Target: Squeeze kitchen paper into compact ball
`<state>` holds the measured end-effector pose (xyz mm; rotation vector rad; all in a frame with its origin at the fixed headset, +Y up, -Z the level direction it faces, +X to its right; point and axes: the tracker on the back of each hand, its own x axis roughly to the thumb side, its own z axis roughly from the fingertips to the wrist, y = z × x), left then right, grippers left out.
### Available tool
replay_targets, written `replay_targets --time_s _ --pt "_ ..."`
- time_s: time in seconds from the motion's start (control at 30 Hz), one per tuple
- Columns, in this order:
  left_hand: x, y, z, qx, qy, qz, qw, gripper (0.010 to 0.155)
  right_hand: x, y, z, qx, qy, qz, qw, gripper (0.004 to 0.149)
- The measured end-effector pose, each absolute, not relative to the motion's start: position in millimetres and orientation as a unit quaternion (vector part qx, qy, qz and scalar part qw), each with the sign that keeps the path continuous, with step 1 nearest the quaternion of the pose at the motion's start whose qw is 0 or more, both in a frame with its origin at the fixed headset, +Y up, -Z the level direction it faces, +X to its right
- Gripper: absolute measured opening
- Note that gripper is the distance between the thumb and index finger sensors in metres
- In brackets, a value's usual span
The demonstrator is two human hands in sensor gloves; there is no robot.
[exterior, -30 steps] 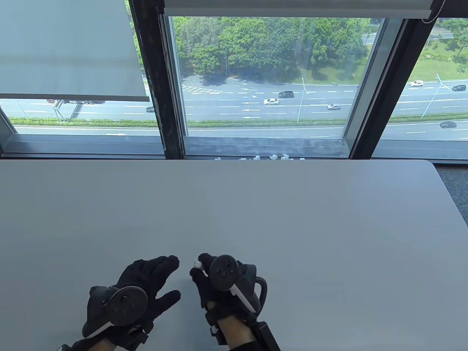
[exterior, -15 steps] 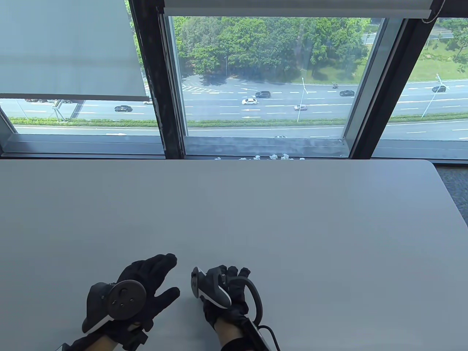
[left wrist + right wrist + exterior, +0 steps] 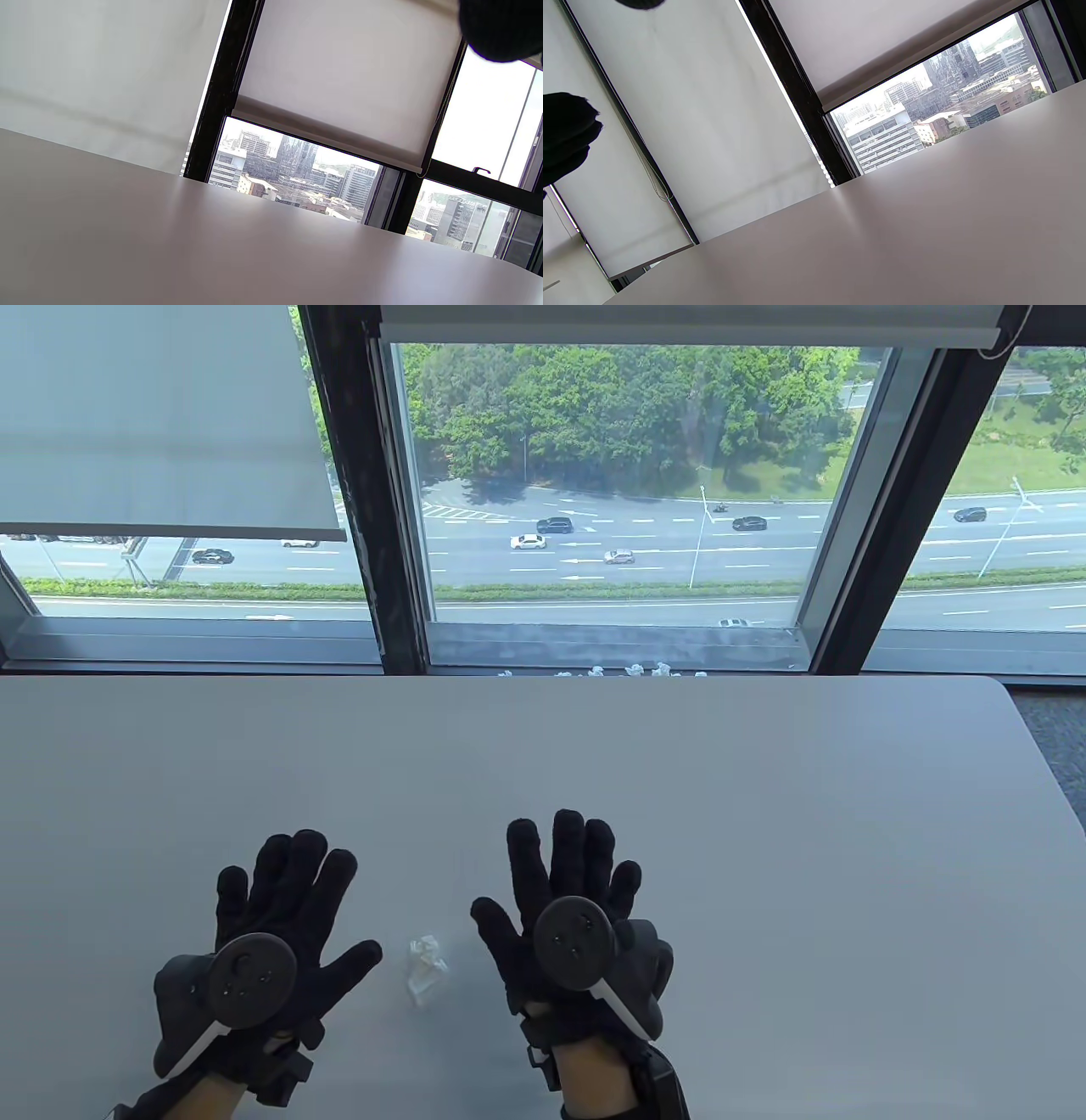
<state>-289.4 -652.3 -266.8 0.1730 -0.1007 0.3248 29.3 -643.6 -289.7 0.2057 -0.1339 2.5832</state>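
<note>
A small crumpled wad of white kitchen paper (image 3: 426,966) lies on the grey table (image 3: 679,780) near its front edge, between my two hands. My left hand (image 3: 280,899) lies flat and spread to the paper's left, holding nothing. My right hand (image 3: 564,869) lies flat and spread to its right, also holding nothing. Neither hand touches the paper. In the wrist views only dark glove tips show: the left glove (image 3: 500,29) at the top right corner, the right glove (image 3: 566,131) at the left edge. The paper is not in either wrist view.
Several small white paper balls (image 3: 632,671) lie on the window sill just beyond the table's far edge. The table's right edge (image 3: 1048,780) curves down at the far right. Windows with roller blinds (image 3: 161,432) stand behind the table.
My right hand was closed around the paper; it has let go, opened flat and moved forward. My left hand has spread and moved forward too. The paper now lies loose between them.
</note>
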Motion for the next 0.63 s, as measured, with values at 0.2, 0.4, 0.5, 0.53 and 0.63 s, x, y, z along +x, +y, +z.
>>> replay_targets --time_s 0.2,0.4,0.5,0.53,0.63 --pt "-297.3 -658.6 -273.2 0.058 -0.032 0.176 0.982 0.09 60.6 -663.0 -306.4 0.054 0.039 0.934 0.351 0.077" --pt "-297.4 -659.5 -273.4 0.058 -0.032 0.177 0.982 0.089 68.7 -671.6 -310.5 0.045 0.062 0.919 0.387 0.078" --pt "-298.2 -659.4 -273.3 0.058 -0.031 0.18 0.981 0.089 62.0 -672.5 -310.2 0.053 0.073 0.92 0.382 0.078" --pt "-298.4 -659.3 -273.3 0.059 -0.031 0.181 0.981 0.089 60.6 -672.8 -310.3 0.055 0.075 0.92 0.38 0.078" --pt "-299.0 -659.2 -273.2 0.06 -0.031 0.184 0.981 0.089 55.7 -677.0 -311.1 0.049 0.106 0.923 0.367 0.078"
